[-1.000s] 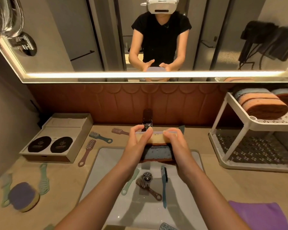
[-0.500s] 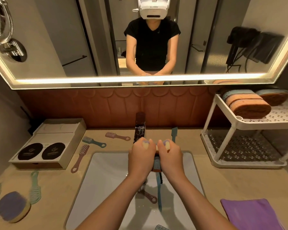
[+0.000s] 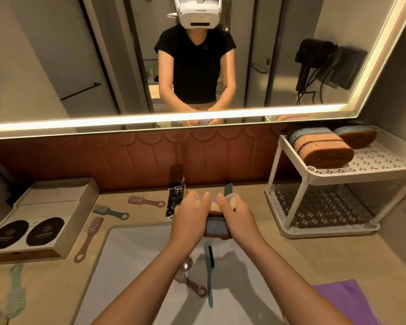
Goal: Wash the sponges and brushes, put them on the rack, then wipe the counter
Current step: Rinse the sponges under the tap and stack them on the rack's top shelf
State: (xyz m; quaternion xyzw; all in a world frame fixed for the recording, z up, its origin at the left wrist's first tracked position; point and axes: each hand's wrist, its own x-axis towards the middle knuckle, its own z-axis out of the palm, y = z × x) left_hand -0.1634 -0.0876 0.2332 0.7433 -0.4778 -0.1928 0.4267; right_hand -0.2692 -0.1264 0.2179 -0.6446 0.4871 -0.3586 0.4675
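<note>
Above the sink (image 3: 131, 266), both hands (image 3: 189, 219) (image 3: 236, 216) squeeze a sponge (image 3: 215, 205).

Bathroom vanity, lit wall mirror (image 3: 56, 66), inset sink (image 3: 131, 266), faucet (image 3: 175, 191), hair dryer (image 3: 314, 57) reflected

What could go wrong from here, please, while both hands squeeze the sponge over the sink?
1. The sponge, squeezed between the left hand and right hand, sits near the back rim of the sink, so water may run onto the counter.
2. The brown brush lies beside the drain and might slow draining.
3. If carried wet to the rack, the sponge could drip across the counter.
</note>
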